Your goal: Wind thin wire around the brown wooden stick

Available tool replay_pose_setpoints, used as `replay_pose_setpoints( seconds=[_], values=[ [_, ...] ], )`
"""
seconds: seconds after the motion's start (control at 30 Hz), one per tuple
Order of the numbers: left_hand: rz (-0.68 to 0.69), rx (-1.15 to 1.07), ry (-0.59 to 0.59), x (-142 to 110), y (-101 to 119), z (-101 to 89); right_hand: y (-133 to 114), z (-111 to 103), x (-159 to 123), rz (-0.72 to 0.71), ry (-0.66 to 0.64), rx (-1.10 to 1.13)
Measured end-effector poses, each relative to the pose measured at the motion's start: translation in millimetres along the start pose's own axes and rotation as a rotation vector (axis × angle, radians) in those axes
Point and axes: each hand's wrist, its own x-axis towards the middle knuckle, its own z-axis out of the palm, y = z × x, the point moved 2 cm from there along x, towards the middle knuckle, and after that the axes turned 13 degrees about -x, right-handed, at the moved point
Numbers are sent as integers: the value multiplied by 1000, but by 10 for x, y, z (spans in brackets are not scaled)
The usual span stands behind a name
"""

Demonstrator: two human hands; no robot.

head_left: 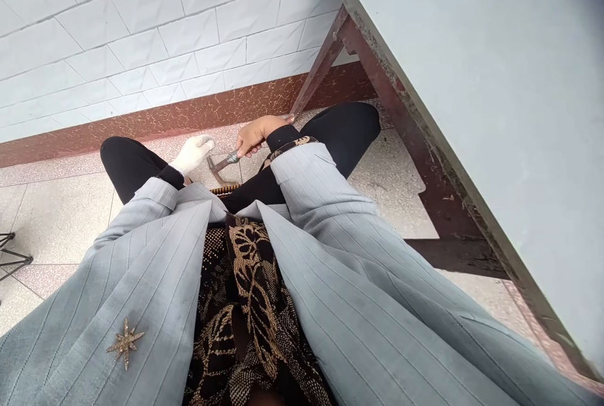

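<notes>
My right hand [255, 135], bare, is wrapped round the handle of a claw hammer [219, 169]. The hammer's metal head points left and downward, low above the floor between my legs. Just left of it is my left hand [192, 153], in a white glove, its fingers curled together close to the hammer head. Whatever those fingers may hold is too small or hidden to make out. Below the hammer, a brown, ridged edge [225, 190] shows partly, mostly covered by my clothes.
A table with a pale top [495, 78] and dark red legs [321, 60] stands close on my right. Ahead is a white tiled wall [198, 34] with a reddish-brown skirting [189, 108]. Thin black metal legs [14, 255] stand on the speckled floor [66, 217] at left.
</notes>
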Motion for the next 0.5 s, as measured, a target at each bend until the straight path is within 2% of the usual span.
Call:
replay_pose_setpoints(
  seconds=[0.1, 0.17, 0.2, 0.27, 0.37, 0.43, 0.5],
  values=[
    [-28, -57, 37, 17, -8, -18, -38, -11, -56, -50, -176, 39],
    [-51, -134, 37, 18, -17, -10, -47, -63, -118, -163, -132, 112],
    [-64, -178, 31, 13, -22, 1, -44, -93, -155, -229, -81, 166],
    [-83, -258, -4, -11, -29, 35, -8, -173, -225, -279, 172, 315],
    [-78, -309, -91, -64, -19, 98, 76, -257, -291, -192, 579, 537],
    [-76, -305, -107, -91, -4, 123, 124, -268, -272, -78, 705, 620],
    [-78, -292, -88, -104, 9, 131, 162, -263, -205, 11, 732, 639]
  ],
)
